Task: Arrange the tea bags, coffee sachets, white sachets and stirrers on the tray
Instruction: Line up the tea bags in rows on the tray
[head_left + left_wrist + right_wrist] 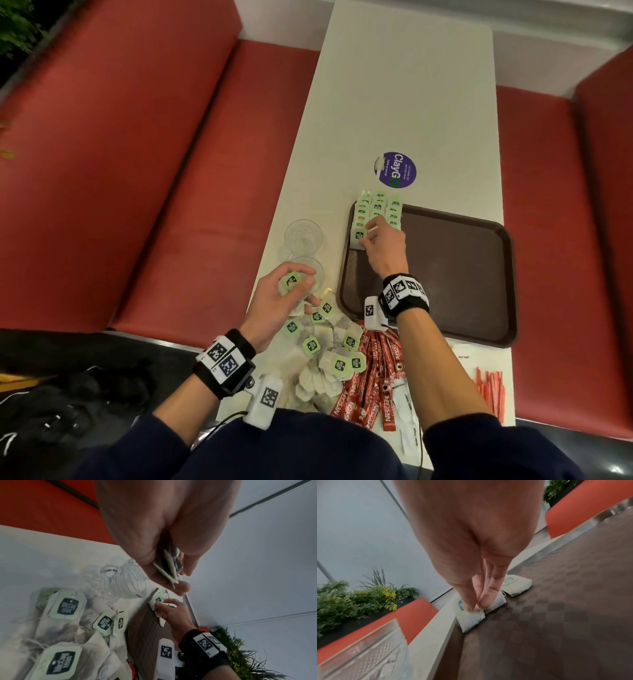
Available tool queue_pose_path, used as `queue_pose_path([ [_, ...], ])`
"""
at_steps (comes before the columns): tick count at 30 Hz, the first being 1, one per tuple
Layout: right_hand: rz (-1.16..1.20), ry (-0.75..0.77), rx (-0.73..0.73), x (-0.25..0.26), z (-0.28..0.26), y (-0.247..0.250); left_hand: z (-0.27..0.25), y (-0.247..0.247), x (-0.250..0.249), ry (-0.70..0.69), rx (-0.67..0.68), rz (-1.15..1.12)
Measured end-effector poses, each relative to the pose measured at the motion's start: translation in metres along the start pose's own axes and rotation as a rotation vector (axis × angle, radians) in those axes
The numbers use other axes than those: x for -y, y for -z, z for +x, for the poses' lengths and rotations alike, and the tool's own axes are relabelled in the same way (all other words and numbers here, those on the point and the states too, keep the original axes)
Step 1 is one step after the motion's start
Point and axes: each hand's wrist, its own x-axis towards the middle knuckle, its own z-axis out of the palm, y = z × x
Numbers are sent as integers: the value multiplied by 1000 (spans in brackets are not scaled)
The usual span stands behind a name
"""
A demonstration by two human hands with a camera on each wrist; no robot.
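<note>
A brown tray (462, 274) lies on the white table. Green-tagged tea bags (378, 209) stand in three rows at its far left corner. My right hand (368, 234) reaches there, thumb and straight fingers (484, 601) pressing down on the nearest bags (471, 619). My left hand (298, 282) hovers left of the tray and pinches a small stack of tea bags (169, 566) between thumb and fingers. Below it is a loose pile of tea bags (329, 353). Red coffee sachets (373, 380), white sachets (406, 397) and red stirrers (489, 387) lie near the table's front edge.
Two clear glass cups (303, 236) stand left of the tray, close to my left hand. A purple round sticker (397, 170) is on the table beyond the tray. Red benches (154, 171) flank the table. A black bag (68, 394) lies at lower left.
</note>
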Motion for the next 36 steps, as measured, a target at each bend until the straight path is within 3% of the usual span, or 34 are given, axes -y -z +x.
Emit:
queue_pose_path([
  [8, -58, 49, -135, 2, -16, -10, 1, -3, -3, 3, 8, -8],
  [12, -87, 86, -90, 4, -24, -19, 0, -6, -8, 1, 27, -14],
  [17, -53, 13, -52, 7, -26, -23, 0, -9, -11, 8, 60, -65],
  [23, 102, 60, -122, 30, -45, -1, -2, -9, -16, 4, 120, -90],
  [26, 364, 57, 26, 58, -81, 24, 0, -13, -16, -23, 104, -108],
  [29, 378, 94, 220, 71, -115, 39, 3, -15, -12, -43, 71, -80],
  [36, 443, 181, 182, 69, -134, 68, -3, -30, -17, -31, 109, -61],
])
